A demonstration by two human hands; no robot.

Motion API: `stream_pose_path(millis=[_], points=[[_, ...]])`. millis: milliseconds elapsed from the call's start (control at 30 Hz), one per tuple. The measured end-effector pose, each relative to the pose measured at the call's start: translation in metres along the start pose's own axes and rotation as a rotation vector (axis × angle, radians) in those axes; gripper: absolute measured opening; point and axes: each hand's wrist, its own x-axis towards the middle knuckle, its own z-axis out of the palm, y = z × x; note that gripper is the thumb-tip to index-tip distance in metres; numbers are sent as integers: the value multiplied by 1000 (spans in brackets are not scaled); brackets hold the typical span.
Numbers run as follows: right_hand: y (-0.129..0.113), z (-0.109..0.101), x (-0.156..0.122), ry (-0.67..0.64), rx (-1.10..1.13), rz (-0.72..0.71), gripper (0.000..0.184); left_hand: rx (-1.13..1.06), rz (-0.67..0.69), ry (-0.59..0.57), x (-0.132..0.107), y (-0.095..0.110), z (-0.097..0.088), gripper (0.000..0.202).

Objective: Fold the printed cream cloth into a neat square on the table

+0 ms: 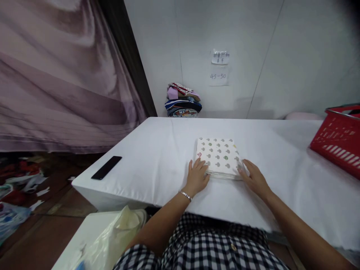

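A white counter (157, 157) is bearing a folded print cloth (218, 153), with a person's left hand (198, 176) and right hand (254, 182) framing its near corners.

Lying toward the counter's front edge, the cloth is looking light, soft and hard to damage, probably not slippery, though the layers showing along its near side are seeming apt to slide apart; the near corners are offering the likeliest hold, fingers beneath every layer, thumbs on top. The left hand is resting palm down on the near left corner, fingers slightly spread; the right hand is touching the near right corner, thumb and fingers well parted. Neither is visibly gripping.
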Motion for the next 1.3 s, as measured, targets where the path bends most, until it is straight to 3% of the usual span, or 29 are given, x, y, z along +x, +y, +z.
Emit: stream_pose_path(millis=[100,233,600,867,1067,1300], points=[[-8,5,4,-34,-85,-187,56,-12,-6,4,-1,-3,2,29],[-6,18,-6,-206,-134,-246,58,-52,-69,6,-9,-13,7,30],[0,24,-30,-127,-182,-237,48,-71,-114,79,-19,-17,10,25],[-14,29,-26,-104,-249,-310,40,-3,125,83,-14,-4,15,28],[-20,37,-16,-30,-190,-428,34,28,149,85,0,2,26,25],[-22,39,-13,15,-180,-458,30,21,166,79,6,-4,30,20]])
